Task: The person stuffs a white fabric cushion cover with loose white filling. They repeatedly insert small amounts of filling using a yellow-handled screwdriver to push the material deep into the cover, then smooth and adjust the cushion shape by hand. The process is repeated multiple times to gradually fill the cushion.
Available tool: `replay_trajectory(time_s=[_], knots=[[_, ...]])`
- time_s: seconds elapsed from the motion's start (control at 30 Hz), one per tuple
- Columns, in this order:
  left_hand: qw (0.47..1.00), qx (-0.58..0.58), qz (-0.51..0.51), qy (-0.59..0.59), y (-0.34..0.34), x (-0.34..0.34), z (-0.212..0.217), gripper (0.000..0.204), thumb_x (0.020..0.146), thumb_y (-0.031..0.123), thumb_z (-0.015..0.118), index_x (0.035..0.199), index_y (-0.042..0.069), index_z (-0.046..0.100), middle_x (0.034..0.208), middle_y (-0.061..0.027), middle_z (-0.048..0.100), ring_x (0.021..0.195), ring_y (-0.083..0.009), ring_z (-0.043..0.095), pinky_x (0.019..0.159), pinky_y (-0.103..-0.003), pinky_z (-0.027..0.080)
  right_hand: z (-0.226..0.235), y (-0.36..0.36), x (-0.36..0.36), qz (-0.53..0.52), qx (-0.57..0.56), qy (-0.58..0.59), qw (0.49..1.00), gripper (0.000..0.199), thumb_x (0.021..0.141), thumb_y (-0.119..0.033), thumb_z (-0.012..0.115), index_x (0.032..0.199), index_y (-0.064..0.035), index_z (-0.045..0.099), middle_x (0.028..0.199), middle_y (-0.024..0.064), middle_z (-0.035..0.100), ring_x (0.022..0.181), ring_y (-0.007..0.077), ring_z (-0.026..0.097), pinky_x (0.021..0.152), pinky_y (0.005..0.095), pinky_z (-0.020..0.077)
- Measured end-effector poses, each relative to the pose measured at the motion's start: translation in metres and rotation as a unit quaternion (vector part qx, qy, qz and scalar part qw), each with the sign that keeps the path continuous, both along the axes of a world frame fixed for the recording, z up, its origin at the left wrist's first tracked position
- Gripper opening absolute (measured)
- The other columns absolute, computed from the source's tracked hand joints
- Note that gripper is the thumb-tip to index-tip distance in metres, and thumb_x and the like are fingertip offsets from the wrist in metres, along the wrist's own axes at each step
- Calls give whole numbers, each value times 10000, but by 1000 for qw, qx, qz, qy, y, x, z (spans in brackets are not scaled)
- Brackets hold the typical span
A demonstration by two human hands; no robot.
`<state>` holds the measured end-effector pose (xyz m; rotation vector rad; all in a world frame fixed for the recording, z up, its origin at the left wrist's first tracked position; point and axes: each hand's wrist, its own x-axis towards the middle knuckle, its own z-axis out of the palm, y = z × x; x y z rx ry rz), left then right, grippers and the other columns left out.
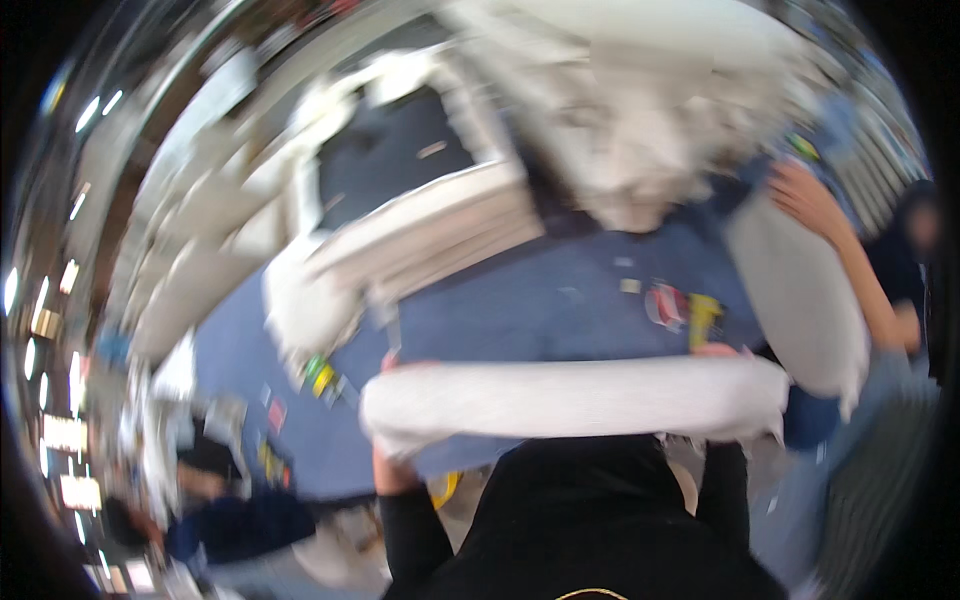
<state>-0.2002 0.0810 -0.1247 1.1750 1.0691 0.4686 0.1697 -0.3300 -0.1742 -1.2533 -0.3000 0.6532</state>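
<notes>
A long white padded upholstery piece [575, 400], like a slim cushion, lies crosswise in front of my body. My left hand [393, 470] grips its left end, with part of the hand showing below it and fingertips above. Near the right end my right hand [716, 350] is closed on it, mostly hidden behind the fabric. The piece is over the near edge of a blue-grey table [490, 310]. Beyond it on the tabletop are a yellow tool [704, 318] and a red-and-white item [666, 306], both blurred.
At the right, a co-worker's hand [805, 198] rests on another white padded piece [800, 290]. A white upholstered frame with a dark panel [395, 155] stands far left. White fabric [640, 120] is heaped behind. A yellow-green tool [321, 378] lies left; another person [235, 525] is lower left.
</notes>
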Motion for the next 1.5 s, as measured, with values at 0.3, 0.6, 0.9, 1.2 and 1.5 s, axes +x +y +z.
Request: replay_trajectory(time_s=[0.3, 0.6, 0.9, 1.2, 1.5], knots=[[990, 133, 0, 40, -25, -8, 37, 623, 1168, 423, 465, 1052, -82, 811, 884, -119, 783, 801, -178, 707, 764, -323, 544, 65, 8, 10, 316, -74, 44, 945, 570, 1089, -385, 605, 1428, 73, 627, 1381, 227, 705, 1293, 287, 678, 1139, 412, 497], [964, 248, -93, 13, -53, 55, 51, 548, 1170, 352, 498, 1042, -83, 806, 839, -92, 756, 784, -153, 668, 734, -307, 517, 177, 79, -36, 365, -34, -445, 817, 762, 972, -375, 813, 1606, -89, 503, 1557, 175, 588, 1354, 389, 635, 1146, 471, 489], [928, 326, -168, 60, -81, 100, 76, 505, 1177, 332, 475, 1132, -46, 806, 731, -46, 672, 621, -89, 539, 578, -297, 408, 164, 108, -93, 203, -140, -508, 825, 1057, 745, -284, 932, 1659, -191, 409, 1478, 122, 632, 1265, 345, 685, 1004, 457, 580], [946, 266, -166, -82, -104, 121, 61, 368, 1114, 249, 600, 1270, -38, 770, 903, -41, 697, 606, -63, 555, 566, -230, 436, 159, 68, -32, 176, -146, -475, 850, 938, 714, -211, 948, 1557, -171, 539, 1453, 120, 679, 1269, 352, 694, 1042, 436, 569], [966, 175, -181, -59, -120, 106, 35, 256, 1022, 124, 722, 1204, -52, 763, 1030, -70, 775, 669, -87, 632, 624, -247, 522, 149, 24, 31, 98, -32, -278, 955, 952, 932, -768, 666, 1467, 10, 535, 1353, 112, 635, 1282, 208, 612, 1123, 356, 454]])
